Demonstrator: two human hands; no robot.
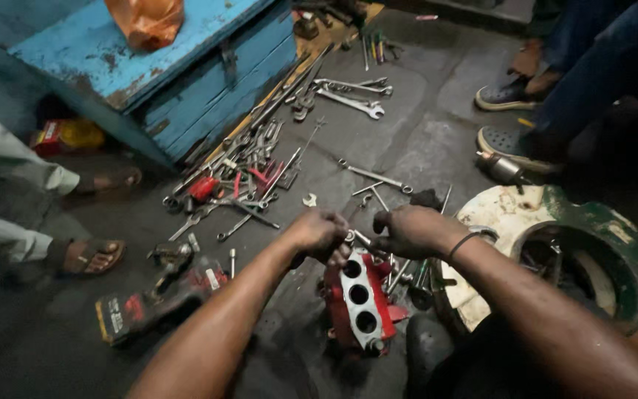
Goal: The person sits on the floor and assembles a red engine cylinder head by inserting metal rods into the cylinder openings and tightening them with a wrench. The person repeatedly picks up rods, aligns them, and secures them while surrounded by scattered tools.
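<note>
A red metal engine part (359, 299) with a pale face and three round holes stands on the dark floor in front of me. Over its top end, my left hand (321, 233) is closed on a small metal tool (358, 238). My right hand (406, 229) is closed too, gripping the same tool's other end, with a dark band on the wrist. The tool's tip is hidden between the hands.
Several wrenches (348, 96) and sockets lie scattered on the floor beside a blue wooden box (186, 81). A cordless tool (156, 299) lies at left. A white and green round housing (555, 244) sits at right. Other people's sandalled feet (94, 255) and shoes (511, 140) stand around.
</note>
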